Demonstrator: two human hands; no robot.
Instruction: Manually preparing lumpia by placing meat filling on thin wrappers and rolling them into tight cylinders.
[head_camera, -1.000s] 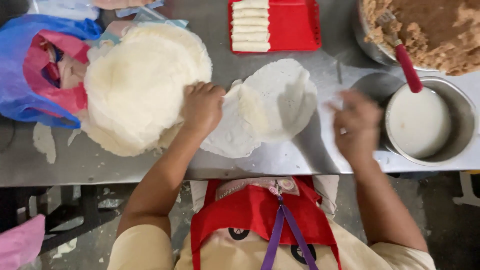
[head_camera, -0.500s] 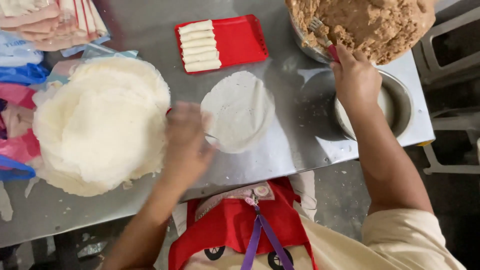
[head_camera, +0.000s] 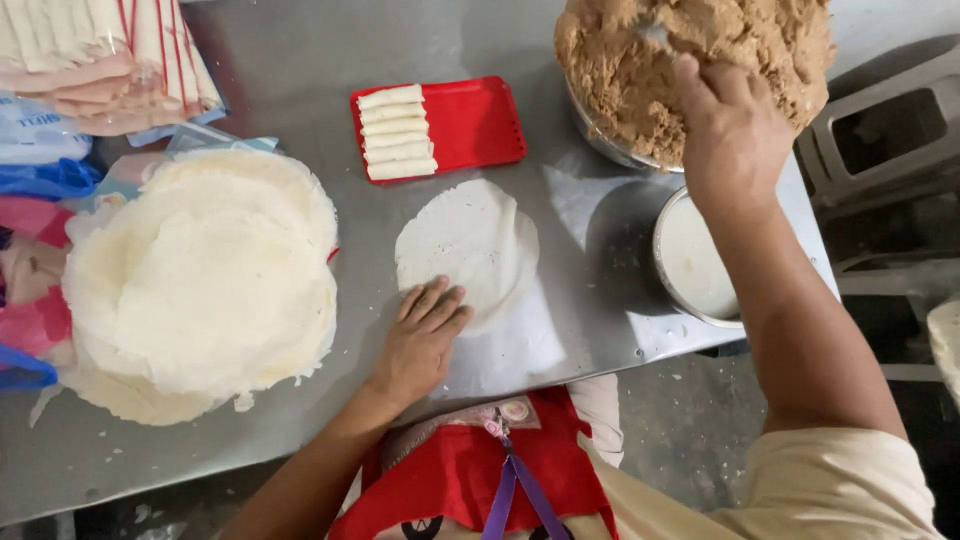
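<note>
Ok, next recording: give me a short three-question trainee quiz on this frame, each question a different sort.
1. True or false: the left hand rests flat on the edge of the single round white wrapper lying on the steel table.
2. Where is the right hand? A) over the metal bowl of brown crumbly filling B) on the tall stack of round white wrappers C) on the red rectangular plastic tray
3. Fill in: the finished pale rolls lie at the ____ end of the red tray.

Key: 1 true; 2 A; 3 left
</note>
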